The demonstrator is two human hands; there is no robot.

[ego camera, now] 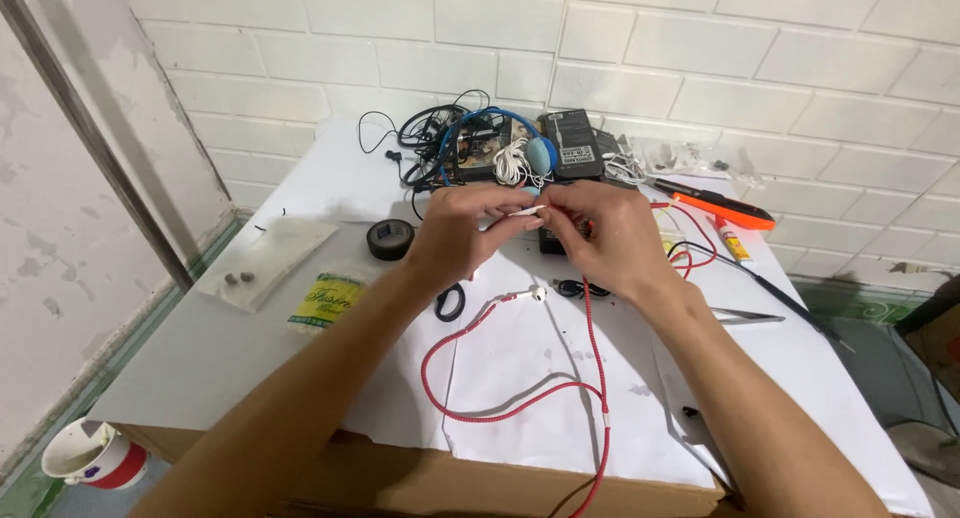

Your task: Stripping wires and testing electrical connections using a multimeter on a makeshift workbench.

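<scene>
A: Hands?

B: Left hand [462, 230] and right hand [607, 236] meet over the table [190, 348], fingertips pinched together on a small white plug [530, 211], thin and tube-shaped. Both clamped on it, one from each side.

A: Cable?

B: Red braided cable [520, 408], woven texture, matte. It loops on the white paper [520, 378] below the hands, well under the grip, and one end runs up behind the right hand. Second white earbud tip [538, 293] lies on the paper just below the pinch, not held.

A: So the plug is where?

B: Between both thumbs and forefingers, lifted off the paper, near the junk pile at the back.

A: Rest of the table?

B: Black tape roll [390, 238], round, left of the left hand. Scissors [450, 302], black loop handle showing under the left wrist. Small yellow-green packet [326, 301], glossy plastic. Clear bag [265, 263] with two small dark bits, flat. Tangled black wires [430, 138] and blue headphones [530, 143] by the wall. Orange-and-black tool [725, 208], long, pointed. Metal tweezers [748, 317], shiny, beside the right forearm. Small glue tube [735, 243].

A: Surface?

B: Paper over a cardboard box [420, 478]. White brick wall [700, 58] behind, a red-and-white cup [95, 458] on the floor to the left.
</scene>
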